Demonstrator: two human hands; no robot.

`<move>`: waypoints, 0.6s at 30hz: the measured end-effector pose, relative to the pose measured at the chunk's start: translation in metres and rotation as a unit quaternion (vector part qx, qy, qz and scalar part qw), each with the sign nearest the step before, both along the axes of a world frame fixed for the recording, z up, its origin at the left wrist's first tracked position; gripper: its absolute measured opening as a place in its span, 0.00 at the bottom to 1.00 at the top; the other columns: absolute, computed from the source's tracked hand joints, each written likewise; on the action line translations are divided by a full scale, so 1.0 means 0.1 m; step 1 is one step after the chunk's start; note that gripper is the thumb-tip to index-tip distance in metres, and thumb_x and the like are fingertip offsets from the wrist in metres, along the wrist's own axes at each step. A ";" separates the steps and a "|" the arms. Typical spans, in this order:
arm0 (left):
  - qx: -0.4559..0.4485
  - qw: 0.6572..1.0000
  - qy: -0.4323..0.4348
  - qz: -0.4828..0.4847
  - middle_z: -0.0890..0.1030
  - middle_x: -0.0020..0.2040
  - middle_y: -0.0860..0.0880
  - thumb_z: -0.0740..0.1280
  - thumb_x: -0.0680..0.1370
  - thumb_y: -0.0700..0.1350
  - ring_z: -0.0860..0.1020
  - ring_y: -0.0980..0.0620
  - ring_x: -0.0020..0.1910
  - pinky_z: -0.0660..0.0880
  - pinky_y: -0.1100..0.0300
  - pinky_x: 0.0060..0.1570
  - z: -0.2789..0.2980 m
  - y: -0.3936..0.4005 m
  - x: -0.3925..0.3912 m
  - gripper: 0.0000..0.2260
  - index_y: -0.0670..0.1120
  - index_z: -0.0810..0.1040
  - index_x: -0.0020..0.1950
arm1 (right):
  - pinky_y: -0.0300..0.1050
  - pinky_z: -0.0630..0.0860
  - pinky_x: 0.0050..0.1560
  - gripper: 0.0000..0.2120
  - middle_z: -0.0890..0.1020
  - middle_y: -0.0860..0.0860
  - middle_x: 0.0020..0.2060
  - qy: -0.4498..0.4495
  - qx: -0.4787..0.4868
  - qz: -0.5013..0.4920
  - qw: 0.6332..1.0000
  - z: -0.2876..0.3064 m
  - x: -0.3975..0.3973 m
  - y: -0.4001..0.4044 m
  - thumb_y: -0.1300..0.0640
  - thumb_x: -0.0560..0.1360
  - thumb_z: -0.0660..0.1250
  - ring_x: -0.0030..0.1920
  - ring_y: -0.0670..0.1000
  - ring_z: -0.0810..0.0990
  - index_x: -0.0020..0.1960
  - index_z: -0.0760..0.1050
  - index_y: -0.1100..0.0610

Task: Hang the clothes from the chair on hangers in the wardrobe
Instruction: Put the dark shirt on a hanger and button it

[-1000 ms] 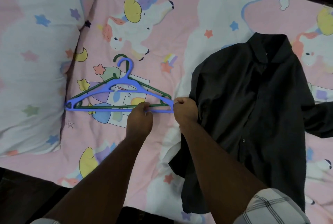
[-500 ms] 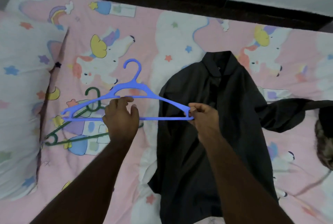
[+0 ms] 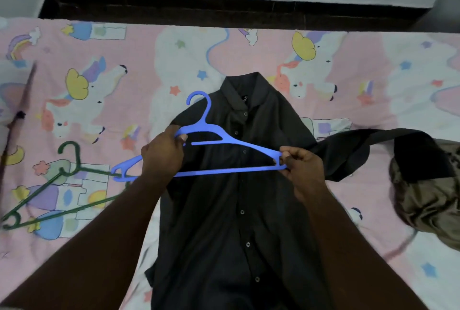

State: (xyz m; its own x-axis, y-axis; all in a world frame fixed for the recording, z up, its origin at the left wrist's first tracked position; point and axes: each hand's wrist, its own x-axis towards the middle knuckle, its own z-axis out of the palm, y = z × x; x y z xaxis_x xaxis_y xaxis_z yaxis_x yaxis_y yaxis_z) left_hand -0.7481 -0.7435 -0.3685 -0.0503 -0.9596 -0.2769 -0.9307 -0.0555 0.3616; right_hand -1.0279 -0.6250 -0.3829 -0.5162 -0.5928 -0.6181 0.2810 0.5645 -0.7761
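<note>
As gripped: hands (image 3: pixel 231 160) round hanger (image 3: pixel 225 139)

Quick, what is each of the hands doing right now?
Left hand: grips the blue hanger on its left shoulder.
Right hand: pinches the same hanger's right end.

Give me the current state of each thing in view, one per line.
blue hanger: lifted over the shirt, gripped by both hands.
left hand: grips the hanger's left arm.
right hand: pinches its right end.
black shirt: flat on the bed, buttoned.
green hanger: lying on the bedsheet.
</note>
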 end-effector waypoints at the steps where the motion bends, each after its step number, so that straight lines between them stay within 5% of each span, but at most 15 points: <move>1: -0.008 1.000 0.003 0.015 0.82 0.50 0.44 0.57 0.85 0.47 0.79 0.38 0.54 0.67 0.46 0.59 0.00 -0.02 -0.04 0.11 0.48 0.73 0.65 | 0.51 0.82 0.53 0.09 0.85 0.54 0.45 0.005 -0.001 0.005 1.000 -0.04 -0.05 -0.06 0.65 0.78 0.68 0.50 0.55 0.83 0.46 0.82 0.53; 6: -0.044 0.994 0.002 0.098 0.81 0.55 0.42 0.57 0.85 0.47 0.77 0.36 0.59 0.64 0.45 0.64 0.02 -0.17 -0.06 0.13 0.48 0.74 0.67 | 0.55 0.80 0.58 0.03 0.86 0.48 0.43 0.140 0.007 0.041 0.989 -0.18 -0.17 -0.44 0.54 0.75 0.72 0.47 0.50 0.84 0.45 0.84 0.48; 10: -0.060 0.990 -0.010 0.127 0.81 0.55 0.41 0.57 0.84 0.47 0.76 0.36 0.58 0.63 0.44 0.63 -0.05 -0.31 -0.05 0.13 0.48 0.74 0.66 | 0.47 0.77 0.60 0.08 0.86 0.49 0.49 0.263 0.020 0.106 0.959 -0.11 -0.16 -0.79 0.54 0.76 0.70 0.52 0.49 0.82 0.53 0.85 0.54; 18: -0.056 0.984 0.008 0.169 0.82 0.55 0.43 0.57 0.84 0.46 0.77 0.36 0.58 0.62 0.45 0.64 -0.22 -0.60 -0.03 0.13 0.49 0.74 0.67 | 0.39 0.70 0.46 0.12 0.83 0.51 0.41 0.388 0.056 0.264 0.882 -0.27 -0.17 -1.63 0.51 0.79 0.68 0.45 0.53 0.82 0.50 0.84 0.58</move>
